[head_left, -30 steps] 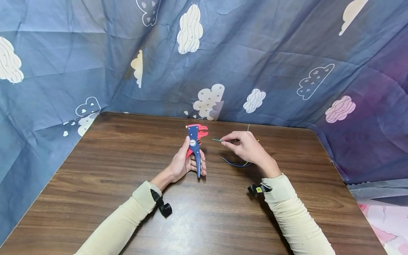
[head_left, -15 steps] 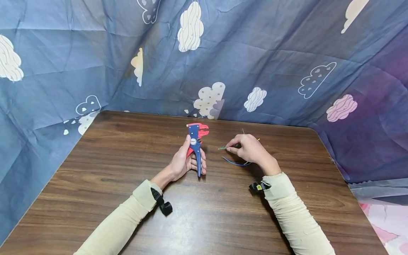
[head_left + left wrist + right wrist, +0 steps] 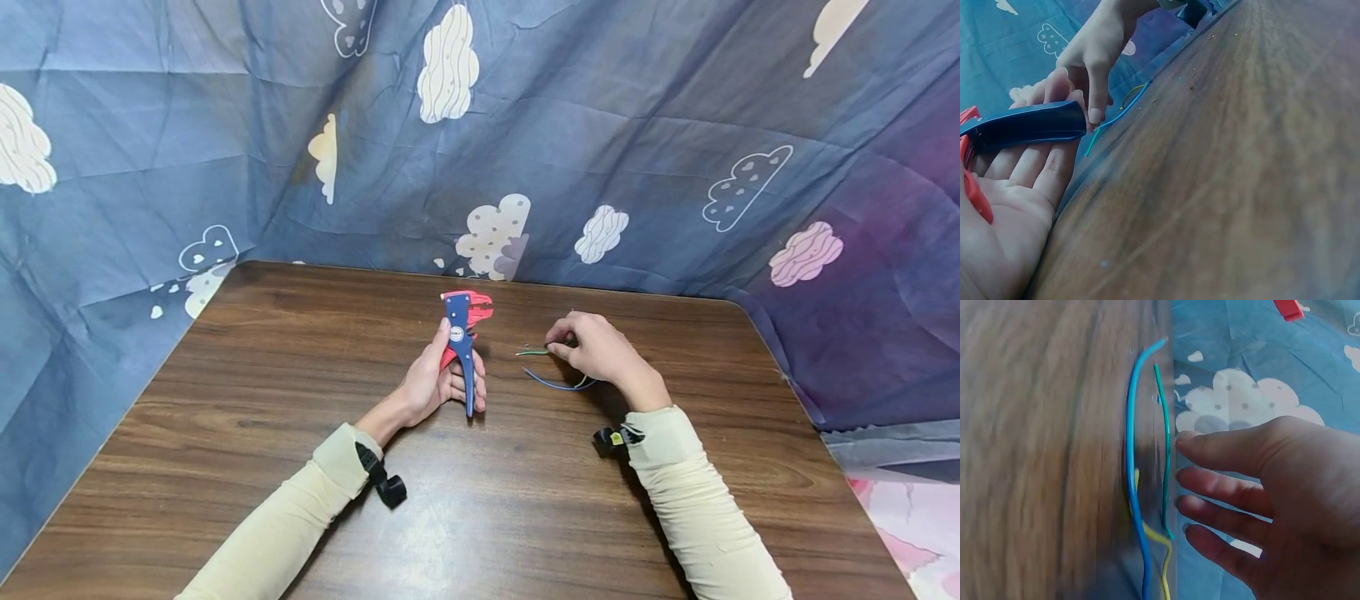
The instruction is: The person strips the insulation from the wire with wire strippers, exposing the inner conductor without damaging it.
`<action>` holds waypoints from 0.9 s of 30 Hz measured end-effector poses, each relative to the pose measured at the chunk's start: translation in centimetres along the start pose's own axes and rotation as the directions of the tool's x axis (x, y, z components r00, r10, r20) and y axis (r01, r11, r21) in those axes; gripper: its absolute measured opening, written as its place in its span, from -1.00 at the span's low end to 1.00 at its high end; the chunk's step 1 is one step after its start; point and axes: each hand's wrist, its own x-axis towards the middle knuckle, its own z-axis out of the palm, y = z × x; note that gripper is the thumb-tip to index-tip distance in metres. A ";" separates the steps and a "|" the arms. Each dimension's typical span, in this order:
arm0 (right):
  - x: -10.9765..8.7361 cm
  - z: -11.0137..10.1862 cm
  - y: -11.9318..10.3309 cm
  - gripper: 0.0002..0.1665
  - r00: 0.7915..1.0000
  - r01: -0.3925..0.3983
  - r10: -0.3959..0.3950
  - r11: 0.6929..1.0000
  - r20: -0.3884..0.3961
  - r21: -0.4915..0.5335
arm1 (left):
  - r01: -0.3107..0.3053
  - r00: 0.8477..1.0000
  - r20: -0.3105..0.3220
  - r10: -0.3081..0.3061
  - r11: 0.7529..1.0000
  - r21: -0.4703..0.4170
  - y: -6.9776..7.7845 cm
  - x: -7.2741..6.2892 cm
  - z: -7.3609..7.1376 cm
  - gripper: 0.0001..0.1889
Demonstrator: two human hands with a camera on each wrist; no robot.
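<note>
My left hand [image 3: 427, 387] grips a wire stripper [image 3: 456, 334] with red jaws and blue and red handles, held above the table. Its thumb lies along the tool's body, with the fingers behind the blue handle. In the left wrist view, that handle [image 3: 1029, 125] crosses over the fingers. Low over the table to the right is my right hand [image 3: 603, 354]; the right wrist view shows its fingers [image 3: 1225, 453] loosely bent with nothing between them. Just beyond the fingertips lies a short green wire [image 3: 1167, 437]. Beside it are a curved blue wire [image 3: 1130, 425] and a yellow wire [image 3: 1157, 535].
The brown wooden table [image 3: 262, 400] ends against a blue cloth backdrop [image 3: 375, 167] printed with clouds. Tiny scraps [image 3: 526, 346] lie near the green wire. A black camera mount [image 3: 390, 490] hangs at the left wrist, another [image 3: 606, 442] at the right.
My right hand has carried the green wire down and right, away from the stripper's jaws, and let it go on the table. The left hand and wire stripper have stayed almost still.
</note>
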 end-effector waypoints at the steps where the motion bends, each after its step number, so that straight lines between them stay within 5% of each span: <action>1: -0.1 0.0 0.1 -0.93 1.000 0.001 -0.001 1.000 -0.001 0.008 | -0.001 1.000 -0.004 0.001 1.000 0.000 0.0 -0.1 0.0 -0.03; 9: -2.3 -0.2 2.3 -0.93 0.996 0.090 -0.089 0.995 -0.030 0.037 | -0.001 1.000 -0.009 0.001 1.000 0.011 0.2 -0.1 -0.2 -0.03; 14: -3.7 -0.9 3.6 -0.75 0.992 0.125 -0.125 0.992 0.005 -0.003 | 0.005 1.000 -0.014 -0.005 1.000 0.009 0.0 0.1 -0.2 -0.02; 27: -5.0 -1.5 3.6 -0.76 0.982 0.182 -0.178 0.980 0.063 -0.075 | 0.023 1.000 -0.001 -0.023 1.000 0.004 -0.1 0.2 0.0 -0.02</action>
